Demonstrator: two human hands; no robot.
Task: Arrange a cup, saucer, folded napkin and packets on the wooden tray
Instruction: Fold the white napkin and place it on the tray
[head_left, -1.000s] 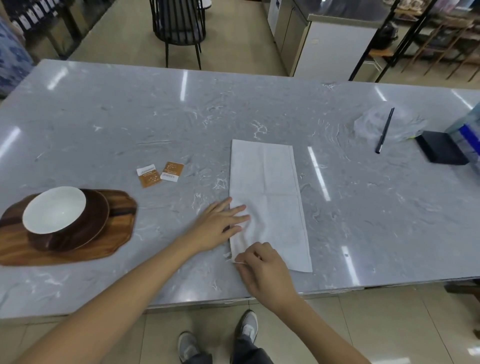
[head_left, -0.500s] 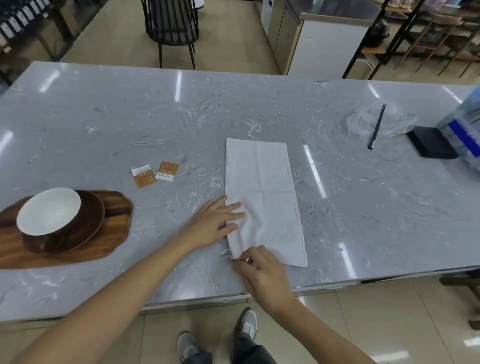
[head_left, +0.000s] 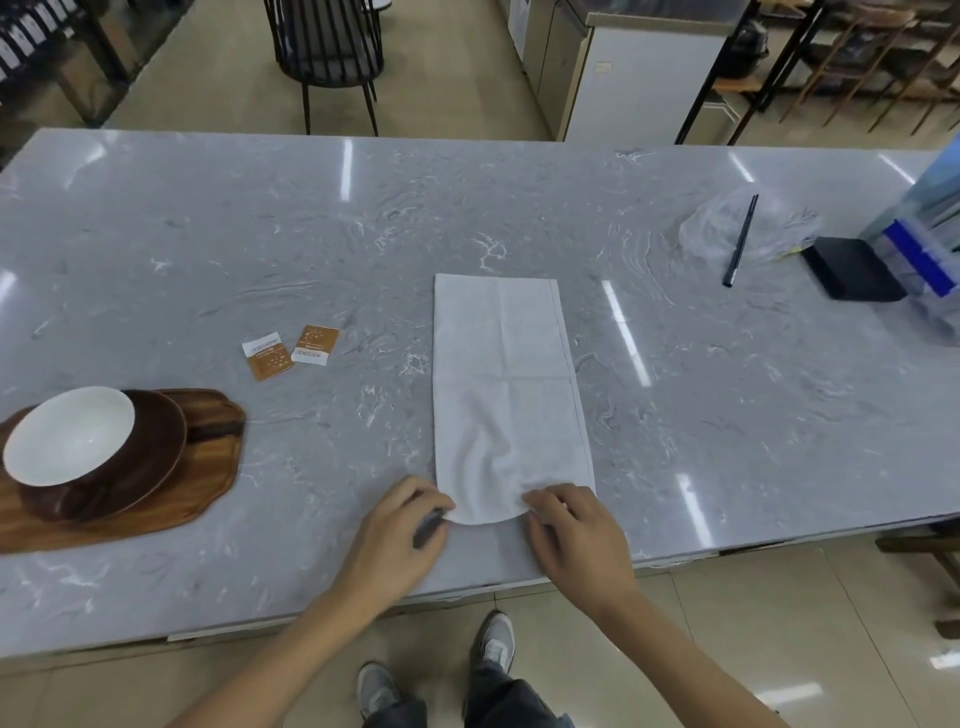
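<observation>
Pinching the near corners of the white napkin (head_left: 506, 395), the left hand (head_left: 397, 535) and right hand (head_left: 574, 530) each close their fingers on the cloth, lifting its near edge slightly off the marble table (head_left: 208, 234). 2 packets (head_left: 291, 352) lie left of the napkin. The cup (head_left: 67, 436) sits on the brown saucer (head_left: 161, 452) on the wooden tray (head_left: 208, 467), well apart to the left.

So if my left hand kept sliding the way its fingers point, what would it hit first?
Probably the napkin: the left hand points up and right, its fingers already at the napkin's near-left corner.
</observation>
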